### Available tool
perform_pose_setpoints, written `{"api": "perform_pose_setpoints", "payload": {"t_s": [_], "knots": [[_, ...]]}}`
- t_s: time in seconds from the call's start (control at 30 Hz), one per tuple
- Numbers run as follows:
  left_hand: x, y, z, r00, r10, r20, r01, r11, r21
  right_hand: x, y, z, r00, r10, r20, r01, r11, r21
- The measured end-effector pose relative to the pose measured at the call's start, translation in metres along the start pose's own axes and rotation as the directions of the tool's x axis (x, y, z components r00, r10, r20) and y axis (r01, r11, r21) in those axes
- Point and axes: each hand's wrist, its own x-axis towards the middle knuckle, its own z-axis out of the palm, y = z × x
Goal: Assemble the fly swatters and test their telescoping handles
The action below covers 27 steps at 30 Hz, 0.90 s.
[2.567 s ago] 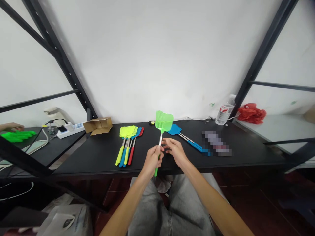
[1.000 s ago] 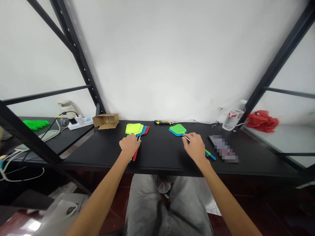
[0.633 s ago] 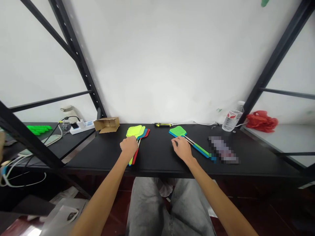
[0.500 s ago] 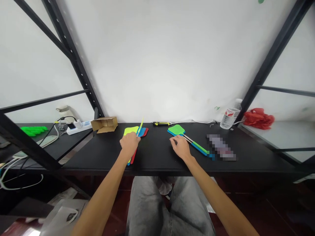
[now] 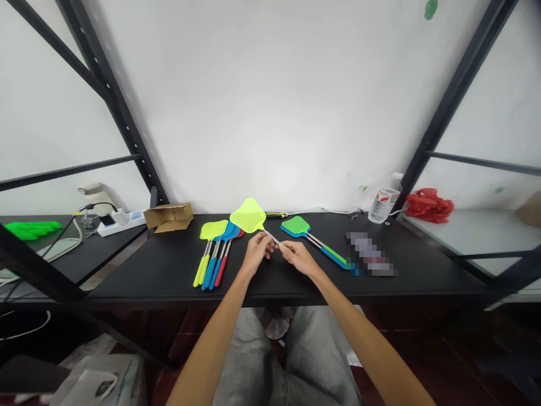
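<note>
A yellow fly swatter with a perforated head is held up over the middle of the table, its head tilted to the upper left. My left hand pinches its metal rod just below the head. Around its lower end my right hand is closed, hiding most of the handle. Left of my hands lies a fanned group of yellow, blue and red fly swatters, heads toward the wall. To the right, a green fly swatter rests on a blue fly swatter.
On the black table, a cardboard box stands at the back left. A clear bottle and a red plastic bag are at the back right, near a blurred item. Black metal posts frame both sides.
My left hand has brought a yellow swatter from the left group to the middle. My right hand, empty before, has closed on its lower end. The view has shifted slightly.
</note>
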Motion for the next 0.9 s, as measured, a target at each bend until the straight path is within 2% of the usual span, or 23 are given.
{"api": "perform_pose_setpoints", "payload": {"t_s": [0.1, 0.17, 0.3, 0.47, 0.6, 0.77, 0.9], "knots": [[0.004, -0.003, -0.02, 0.994, -0.037, -0.098, 0.017, 0.979, -0.202, -0.001, 0.0, -0.001, 1.0, -0.002, -0.009, 0.001, 0.998, -0.058], [0.004, -0.001, -0.031, 0.993, -0.036, -0.108, 0.007, 0.967, -0.254, -0.003, -0.004, 0.0, 1.0, -0.01, 0.015, 0.011, 0.994, -0.112], [-0.002, 0.001, -0.037, 0.999, -0.004, -0.04, -0.005, 0.978, -0.208, -0.007, -0.014, 0.002, 0.997, -0.033, 0.069, 0.046, 0.98, -0.191], [-0.007, 0.0, -0.031, 0.998, 0.003, -0.057, -0.014, 0.982, -0.19, -0.01, -0.02, 0.005, 0.995, -0.085, 0.052, 0.098, 0.934, -0.343], [-0.007, 0.001, -0.031, 0.998, 0.002, -0.069, -0.017, 0.978, -0.207, -0.013, -0.021, 0.006, 0.993, -0.118, -0.01, 0.097, 0.862, -0.498], [-0.007, 0.0, -0.03, 0.996, 0.008, -0.085, -0.026, 0.978, -0.205, -0.015, -0.019, 0.008, 0.986, -0.132, -0.107, 0.029, 0.752, -0.659], [-0.005, -0.001, -0.031, 0.993, 0.003, -0.12, -0.03, 0.974, -0.226, -0.015, -0.02, 0.006, 0.98, -0.149, -0.134, -0.008, 0.641, -0.768]]}}
